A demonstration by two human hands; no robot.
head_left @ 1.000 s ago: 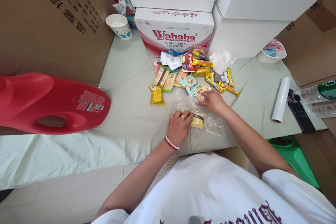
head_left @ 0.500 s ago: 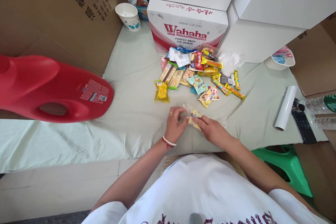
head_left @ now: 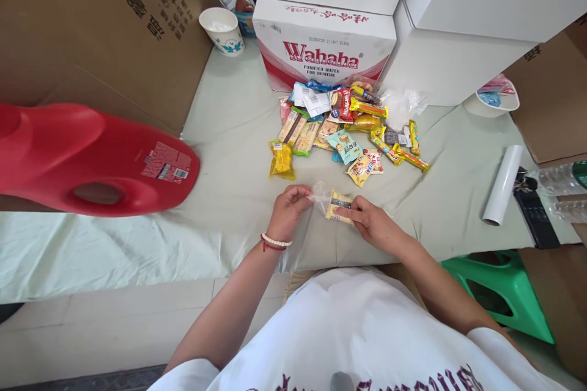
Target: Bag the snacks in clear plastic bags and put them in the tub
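My left hand point(head_left: 288, 211) pinches the edge of a clear plastic bag point(head_left: 320, 195) and stretches it to the left. A small yellow snack packet point(head_left: 338, 206) with a dark band is gripped between the thumb and fingers of my right hand point(head_left: 370, 220). The packet's left end meets the clear plastic; I cannot tell whether it is inside the bag. Just beyond my hands lies a pile of wrapped snacks, among them a cream-yellow packet point(head_left: 362, 169), a light teal packet point(head_left: 345, 145) and a yellow-wrapped cake point(head_left: 281, 160) on the left.
A Wahaha carton point(head_left: 324, 43) stands behind the pile. Around the cloth-covered table point(head_left: 238, 195) are a large red jug point(head_left: 101, 159), a paper cup point(head_left: 222, 32), a white bowl point(head_left: 493, 101), a white roll point(head_left: 502, 186) and a dark phone-like object point(head_left: 536, 220). A green stool point(head_left: 509, 293) is below right.
My left hand has moved left, away from my right, drawing the clear plastic out. The yellow packet has turned in my right hand and now shows its dark band.
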